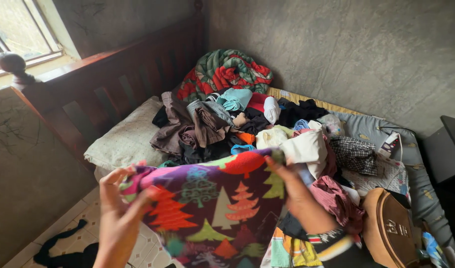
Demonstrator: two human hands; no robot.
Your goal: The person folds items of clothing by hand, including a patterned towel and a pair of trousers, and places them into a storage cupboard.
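A purple fleece cloth [212, 208] printed with red, green and cream trees hangs spread in front of me. My left hand [116, 213] pinches its upper left corner. My right hand [297, 196] grips its upper right edge, thumb on top. Behind the cloth a bed holds a big heap of mixed clothes [237, 124], brown, teal, white, black and red.
A red and green floral blanket [225, 69] is bunched against the wall at the bed's head. A pale pillow [125, 136] lies by the dark wooden headboard [103, 84]. A tan bag [388, 228] sits at the right. A black garment [63, 250] lies on the tiled floor.
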